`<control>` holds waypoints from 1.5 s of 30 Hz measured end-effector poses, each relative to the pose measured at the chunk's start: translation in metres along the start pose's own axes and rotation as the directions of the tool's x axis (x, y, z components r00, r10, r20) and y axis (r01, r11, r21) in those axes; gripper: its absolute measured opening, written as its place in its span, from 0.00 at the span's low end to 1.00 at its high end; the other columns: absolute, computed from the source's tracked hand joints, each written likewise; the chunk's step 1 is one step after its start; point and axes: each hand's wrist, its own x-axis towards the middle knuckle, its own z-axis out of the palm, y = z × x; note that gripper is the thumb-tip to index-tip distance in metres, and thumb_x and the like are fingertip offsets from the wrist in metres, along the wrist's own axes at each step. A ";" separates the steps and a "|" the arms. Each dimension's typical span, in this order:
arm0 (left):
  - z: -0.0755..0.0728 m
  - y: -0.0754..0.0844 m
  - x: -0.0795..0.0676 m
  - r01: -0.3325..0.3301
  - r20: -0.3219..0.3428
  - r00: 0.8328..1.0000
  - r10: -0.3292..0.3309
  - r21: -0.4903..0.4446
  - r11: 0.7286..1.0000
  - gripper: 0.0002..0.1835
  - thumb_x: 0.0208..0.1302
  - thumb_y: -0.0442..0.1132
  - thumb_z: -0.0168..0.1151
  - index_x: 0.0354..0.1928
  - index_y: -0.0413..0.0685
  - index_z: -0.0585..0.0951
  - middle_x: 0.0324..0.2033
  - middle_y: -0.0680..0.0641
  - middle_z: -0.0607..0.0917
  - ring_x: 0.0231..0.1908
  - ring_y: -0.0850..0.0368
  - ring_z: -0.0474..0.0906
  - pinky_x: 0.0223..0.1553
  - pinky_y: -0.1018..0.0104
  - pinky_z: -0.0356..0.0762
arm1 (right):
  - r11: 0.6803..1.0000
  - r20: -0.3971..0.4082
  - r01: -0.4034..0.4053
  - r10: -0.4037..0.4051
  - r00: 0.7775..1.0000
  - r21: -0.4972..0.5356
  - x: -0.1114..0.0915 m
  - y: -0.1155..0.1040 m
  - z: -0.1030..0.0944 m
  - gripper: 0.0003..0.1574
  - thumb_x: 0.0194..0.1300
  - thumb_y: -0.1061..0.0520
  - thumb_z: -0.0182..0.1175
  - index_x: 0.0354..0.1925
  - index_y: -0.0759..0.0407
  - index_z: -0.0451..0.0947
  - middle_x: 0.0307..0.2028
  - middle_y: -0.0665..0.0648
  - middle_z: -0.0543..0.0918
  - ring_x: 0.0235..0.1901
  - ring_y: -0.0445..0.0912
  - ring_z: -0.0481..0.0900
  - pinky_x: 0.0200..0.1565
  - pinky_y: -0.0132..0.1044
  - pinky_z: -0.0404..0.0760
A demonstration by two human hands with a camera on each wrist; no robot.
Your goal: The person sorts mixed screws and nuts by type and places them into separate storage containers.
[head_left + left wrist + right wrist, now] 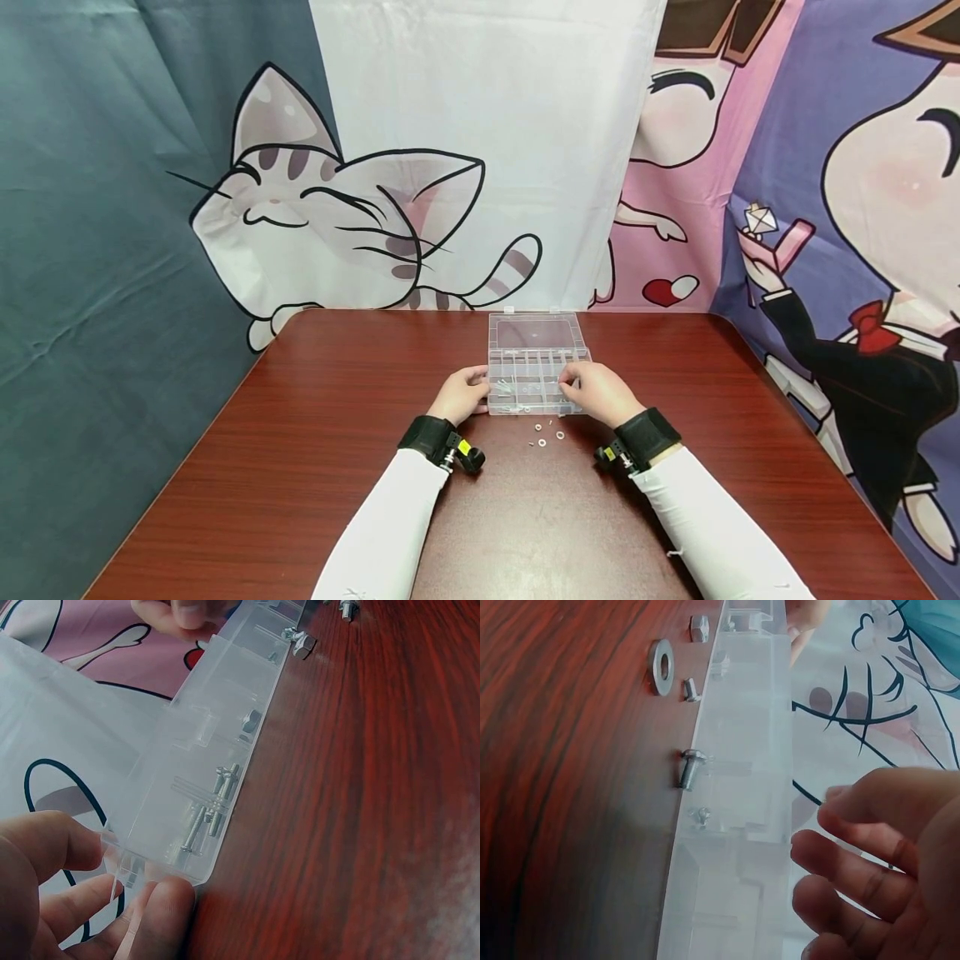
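Note:
A clear plastic compartment box lies on the table with its lid folded back. My left hand grips the box's left near corner, thumb and fingers around the wall in the left wrist view. Long screws lie inside near that end. Over the right-hand compartments is my right hand, its fingers curled and thumb tip close to the index finger; I cannot tell whether something small is pinched there. Beside the front wall lie a washer, a hex nut and a short bolt.
Several small washers and bits of hardware are scattered on the reddish-brown table in front of the box. Behind the table's far edge hangs a printed cloth with cartoon figures. Both wrists wear black camera straps.

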 end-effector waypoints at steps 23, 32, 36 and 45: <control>-0.002 0.002 -0.003 -0.010 0.004 1.000 0.010 0.011 1.000 0.26 0.69 0.34 0.55 0.69 0.40 0.71 0.56 0.37 0.80 0.47 0.50 0.81 0.36 0.64 0.86 | 0.987 -0.021 0.146 -0.148 0.989 -0.069 -0.038 -0.031 -0.013 0.43 0.68 0.36 0.59 0.70 0.59 0.67 0.67 0.61 0.70 0.67 0.57 0.66 0.67 0.59 0.64; -0.003 0.002 -0.003 -0.003 0.002 1.000 0.003 0.015 1.000 0.26 0.70 0.34 0.55 0.69 0.41 0.71 0.57 0.37 0.79 0.48 0.50 0.81 0.36 0.64 0.86 | 0.957 -0.034 0.255 -0.262 0.964 -0.138 -0.044 -0.029 -0.013 0.27 0.65 0.44 0.66 0.55 0.59 0.80 0.50 0.57 0.83 0.54 0.51 0.78 0.58 0.53 0.74; -0.002 0.001 -0.003 -0.008 0.003 1.000 0.008 0.018 1.000 0.26 0.70 0.34 0.56 0.69 0.41 0.71 0.56 0.37 0.80 0.47 0.49 0.81 0.36 0.64 0.86 | 0.936 -0.018 0.312 -0.319 0.948 -0.163 -0.044 -0.030 -0.008 0.15 0.62 0.51 0.69 0.45 0.56 0.84 0.39 0.52 0.85 0.44 0.47 0.80 0.50 0.48 0.79; -0.002 0.001 -0.003 -0.008 0.009 1.000 0.008 0.022 1.000 0.25 0.71 0.35 0.55 0.69 0.41 0.71 0.57 0.37 0.79 0.50 0.48 0.81 0.37 0.63 0.86 | 0.872 0.103 0.434 -0.422 0.901 -0.228 -0.040 -0.043 0.011 0.02 0.58 0.56 0.71 0.30 0.50 0.86 0.27 0.44 0.81 0.29 0.40 0.78 0.34 0.37 0.80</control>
